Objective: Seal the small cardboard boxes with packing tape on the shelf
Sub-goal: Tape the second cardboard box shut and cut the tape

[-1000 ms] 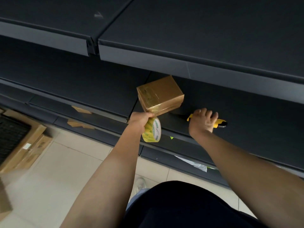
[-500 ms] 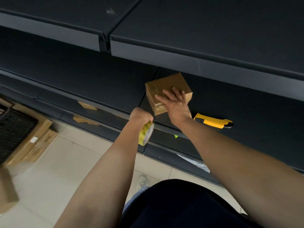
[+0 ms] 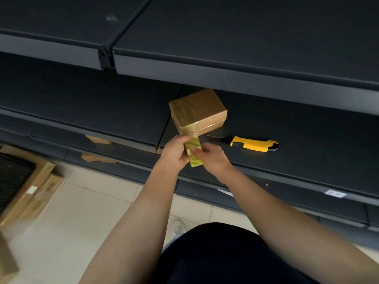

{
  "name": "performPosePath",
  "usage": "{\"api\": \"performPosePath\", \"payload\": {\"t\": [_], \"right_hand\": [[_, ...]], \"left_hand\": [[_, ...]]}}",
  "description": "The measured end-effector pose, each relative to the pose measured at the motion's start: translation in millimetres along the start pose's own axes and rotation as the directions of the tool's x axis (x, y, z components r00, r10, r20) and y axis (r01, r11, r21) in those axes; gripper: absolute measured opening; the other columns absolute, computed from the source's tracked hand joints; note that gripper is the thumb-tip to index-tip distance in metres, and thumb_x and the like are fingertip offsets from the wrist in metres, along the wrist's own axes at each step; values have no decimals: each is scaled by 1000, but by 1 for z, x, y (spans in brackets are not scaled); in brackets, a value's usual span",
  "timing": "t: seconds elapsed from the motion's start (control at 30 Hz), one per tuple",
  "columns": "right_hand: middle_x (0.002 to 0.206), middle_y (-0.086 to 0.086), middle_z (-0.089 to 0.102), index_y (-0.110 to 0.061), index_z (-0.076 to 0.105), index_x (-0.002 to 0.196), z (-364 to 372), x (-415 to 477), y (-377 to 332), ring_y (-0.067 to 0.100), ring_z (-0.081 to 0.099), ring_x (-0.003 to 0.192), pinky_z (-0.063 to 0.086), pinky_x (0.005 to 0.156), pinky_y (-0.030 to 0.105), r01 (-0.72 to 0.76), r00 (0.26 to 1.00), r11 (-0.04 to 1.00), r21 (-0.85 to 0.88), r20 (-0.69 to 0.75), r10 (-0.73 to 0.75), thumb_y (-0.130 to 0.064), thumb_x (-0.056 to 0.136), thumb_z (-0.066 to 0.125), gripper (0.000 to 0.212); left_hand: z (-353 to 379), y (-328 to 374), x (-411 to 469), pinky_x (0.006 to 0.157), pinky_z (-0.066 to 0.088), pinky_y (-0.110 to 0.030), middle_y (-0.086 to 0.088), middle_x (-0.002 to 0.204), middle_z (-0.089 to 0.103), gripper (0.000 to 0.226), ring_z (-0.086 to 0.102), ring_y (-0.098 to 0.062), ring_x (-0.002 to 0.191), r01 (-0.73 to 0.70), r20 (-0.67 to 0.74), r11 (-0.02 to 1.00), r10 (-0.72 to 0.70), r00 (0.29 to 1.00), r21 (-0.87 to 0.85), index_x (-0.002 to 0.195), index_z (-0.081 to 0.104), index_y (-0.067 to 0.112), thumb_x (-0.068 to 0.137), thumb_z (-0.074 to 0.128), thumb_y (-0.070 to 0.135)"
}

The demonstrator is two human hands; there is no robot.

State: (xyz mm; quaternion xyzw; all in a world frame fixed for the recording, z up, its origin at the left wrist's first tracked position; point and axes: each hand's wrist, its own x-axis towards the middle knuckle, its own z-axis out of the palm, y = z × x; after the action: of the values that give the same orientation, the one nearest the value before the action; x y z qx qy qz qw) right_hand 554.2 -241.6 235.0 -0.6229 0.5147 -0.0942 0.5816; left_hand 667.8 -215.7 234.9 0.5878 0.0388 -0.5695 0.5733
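A small brown cardboard box [image 3: 200,108] with glossy tape across its top and near corner sits on the dark shelf [image 3: 307,144]. Just in front of it, a roll of packing tape [image 3: 194,154] is seen edge-on between my hands. My left hand [image 3: 174,152] grips the roll from the left. From the right, my right hand [image 3: 211,157] pinches the roll with thumb and fingers. A strip of tape appears to run from the roll up to the box's near corner.
A yellow utility knife [image 3: 253,142] lies on the shelf right of the box. An upper shelf [image 3: 225,74] overhangs the box. Cardboard scraps [image 3: 97,139] lie on the lower shelf levels. Flat cartons [image 3: 34,187] rest on the tiled floor at left.
My right hand left the utility knife, pressed the top of the box, then came down to the tape roll. The roll has turned edge-on in my left hand.
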Motion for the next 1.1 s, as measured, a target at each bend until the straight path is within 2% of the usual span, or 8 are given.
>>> {"api": "performPosePath", "payload": {"t": [0.13, 0.27, 0.37, 0.53, 0.63, 0.8, 0.97, 1.1], "right_hand": [[68, 2, 57, -8, 63, 78, -11, -1, 5, 20, 53, 67, 42, 61, 29, 55, 983, 997, -48, -175, -63, -25, 89, 63, 20], [56, -4, 48, -21, 48, 61, -22, -10, 10, 25, 47, 66, 39, 77, 38, 57, 924, 983, -174, -363, -117, -24, 90, 59, 31], [59, -4, 51, -19, 53, 70, -32, -18, 15, 25, 47, 71, 34, 87, 38, 13, 874, 969, -246, -468, -130, -18, 90, 56, 20], [71, 1, 56, -18, 57, 85, -53, -30, 22, 25, 46, 75, 26, 83, 33, -57, 836, 982, -183, -547, -53, -12, 87, 50, 10], [73, 1, 56, -13, 63, 102, -66, -33, 26, 24, 47, 75, 24, 82, 31, -105, 817, 988, -118, -576, 18, -11, 86, 49, 21], [67, -7, 49, -14, 61, 104, -87, -42, 37, 21, 45, 77, 23, 82, 31, -146, 795, 984, -98, -604, 58, -13, 87, 49, 21], [63, -12, 44, -16, 59, 101, -106, -50, 45, 19, 46, 72, 23, 84, 31, -158, 773, 984, -85, -630, 70, -15, 90, 48, 16], [62, -10, 45, -14, 60, 107, -118, -52, 52, 14, 41, 65, 23, 85, 31, -172, 760, 982, -78, -644, 82, -13, 89, 48, 22]], "left_hand": [[19, -7, -3, 62, 52, -31, -7, 82, 68, 11, 66, -18, 69, 43, 8, 999, -43, 999, -23, 99, 62, 9, 88, 64, 11], [38, -15, -6, 67, 48, -26, -2, 80, 66, 19, 60, -11, 67, 38, -50, 998, -35, 998, 44, 97, 64, 12, 80, 74, 13], [53, -25, -10, 76, 48, -28, -1, 80, 61, 18, 54, -11, 71, 51, -72, 998, -47, 996, 45, 90, 62, 13, 79, 75, 12], [82, -49, -18, 62, 45, -22, -1, 73, 59, 13, 52, -10, 66, -86, -25, 985, 91, 996, 148, 75, 63, 14, 82, 73, 10], [96, -62, -22, 55, 46, -19, -3, 75, 58, 17, 53, -11, 66, -228, 91, 943, 212, 973, 243, 73, 58, 12, 88, 65, 7], [112, -81, -23, 76, 49, -32, 0, 76, 58, 21, 55, -13, 75, -372, 205, 858, 317, 926, 353, 72, 58, 14, 90, 60, 4], [128, -93, -24, 72, 49, -27, 1, 71, 61, 19, 56, -9, 68, -492, 243, 759, 427, 871, 428, 72, 62, 16, 85, 65, 2], [140, -102, -25, 74, 52, -26, 0, 78, 65, 8, 61, -8, 73, -535, 272, 701, 462, 844, 472, 90, 63, 7, 85, 66, 2]]}}
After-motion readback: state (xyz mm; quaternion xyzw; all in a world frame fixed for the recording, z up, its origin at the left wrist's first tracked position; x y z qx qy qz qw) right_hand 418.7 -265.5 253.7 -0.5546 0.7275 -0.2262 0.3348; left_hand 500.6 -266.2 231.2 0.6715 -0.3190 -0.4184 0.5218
